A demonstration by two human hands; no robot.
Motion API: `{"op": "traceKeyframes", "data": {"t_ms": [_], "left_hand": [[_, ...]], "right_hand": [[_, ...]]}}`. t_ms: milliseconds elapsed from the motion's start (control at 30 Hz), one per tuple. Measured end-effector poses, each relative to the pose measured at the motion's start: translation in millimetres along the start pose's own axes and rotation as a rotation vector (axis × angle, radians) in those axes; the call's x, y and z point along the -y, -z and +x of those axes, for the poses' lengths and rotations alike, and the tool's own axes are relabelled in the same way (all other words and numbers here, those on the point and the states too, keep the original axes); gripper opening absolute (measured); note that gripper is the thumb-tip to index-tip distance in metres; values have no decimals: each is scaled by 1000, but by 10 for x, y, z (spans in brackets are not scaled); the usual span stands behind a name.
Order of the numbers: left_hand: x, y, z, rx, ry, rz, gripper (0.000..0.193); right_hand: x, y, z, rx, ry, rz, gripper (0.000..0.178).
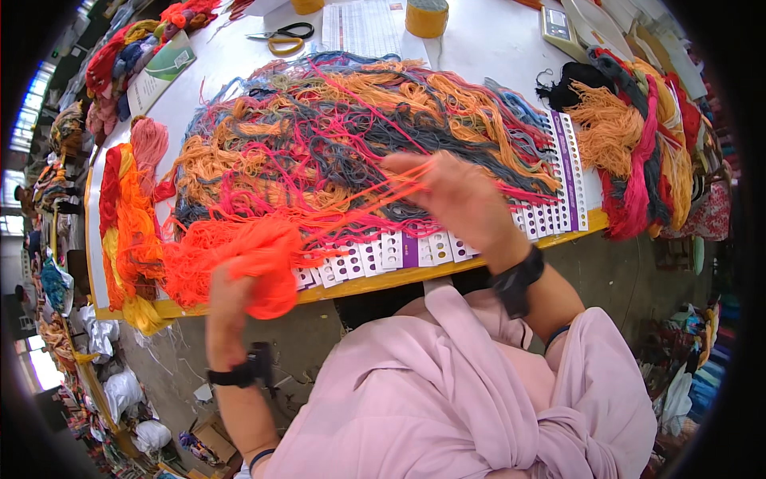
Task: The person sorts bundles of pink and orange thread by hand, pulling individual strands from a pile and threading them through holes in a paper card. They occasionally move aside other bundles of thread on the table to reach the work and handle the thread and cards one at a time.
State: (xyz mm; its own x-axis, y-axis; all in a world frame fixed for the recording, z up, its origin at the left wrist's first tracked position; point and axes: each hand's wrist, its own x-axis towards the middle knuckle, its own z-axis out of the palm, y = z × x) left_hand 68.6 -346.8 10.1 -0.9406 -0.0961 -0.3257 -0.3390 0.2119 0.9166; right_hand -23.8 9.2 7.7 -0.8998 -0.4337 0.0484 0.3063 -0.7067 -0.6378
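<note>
My left hand [230, 299] grips a bundle of neon orange thread [271, 267] at the table's near left edge. Several strands stretch from it up and right to my right hand [463, 199], whose fingers pinch them, slightly smeared by motion. Beneath the strands lies a wide heap of mixed threads [359, 132] in orange, dark grey, pink and blue. Along the heap's near and right sides stick out white cards with punched holes [371, 259], some with purple bands. The heap hides their other ends.
Red and yellow skeins [120, 223] hang over the left edge; more skeins [642, 152] hang at the right. Farther back lie scissors [287, 36], a printed sheet [359, 28], a yellow roll [427, 17] and a small device with a display [558, 28]. The table's yellow edge [431, 275] faces me.
</note>
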Motion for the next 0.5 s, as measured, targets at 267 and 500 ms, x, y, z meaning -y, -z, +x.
{"op": "traceKeyframes", "data": {"t_ms": [267,500], "left_hand": [[-35,3222,-61,-580,-48,-1076,18],[-510,150,69,-74,186,-658,8]], "right_hand": [[2743,1747,-1013,-808,758,-184,15],[729,780,-500,-110,466,-1594,11]]}}
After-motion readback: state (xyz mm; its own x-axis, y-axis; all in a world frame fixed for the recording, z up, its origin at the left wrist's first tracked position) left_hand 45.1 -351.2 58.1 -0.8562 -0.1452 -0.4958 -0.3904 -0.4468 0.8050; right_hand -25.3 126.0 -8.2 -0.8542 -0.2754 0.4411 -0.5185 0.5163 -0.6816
